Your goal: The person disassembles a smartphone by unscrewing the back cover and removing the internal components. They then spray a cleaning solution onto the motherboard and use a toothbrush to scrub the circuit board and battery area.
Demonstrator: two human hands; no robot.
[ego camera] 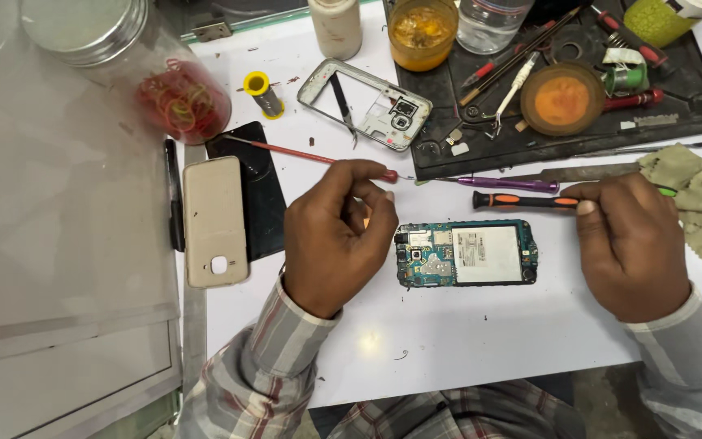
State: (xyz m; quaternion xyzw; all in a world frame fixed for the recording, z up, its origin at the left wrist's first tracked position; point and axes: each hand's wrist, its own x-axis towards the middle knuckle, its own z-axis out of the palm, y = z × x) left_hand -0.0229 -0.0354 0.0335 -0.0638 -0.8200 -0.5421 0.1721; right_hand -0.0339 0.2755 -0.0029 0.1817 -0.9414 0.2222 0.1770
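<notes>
On the white table top point(465, 341) lies the opened phone body with blue-green circuit board and white shield plate point(466, 253), at the centre, flat. At nine o'clock from it, just beside, the left hand point(336, 236) is curled shut; whether it pinches something small I cannot tell. At two o'clock, the right hand point(631, 244) is closed around the black and orange screwdriver point(522, 200), whose tip points to nine o'clock, above the board. I judge the tip should sit straight in the screw, with the left hand steadying the board's edge.
</notes>
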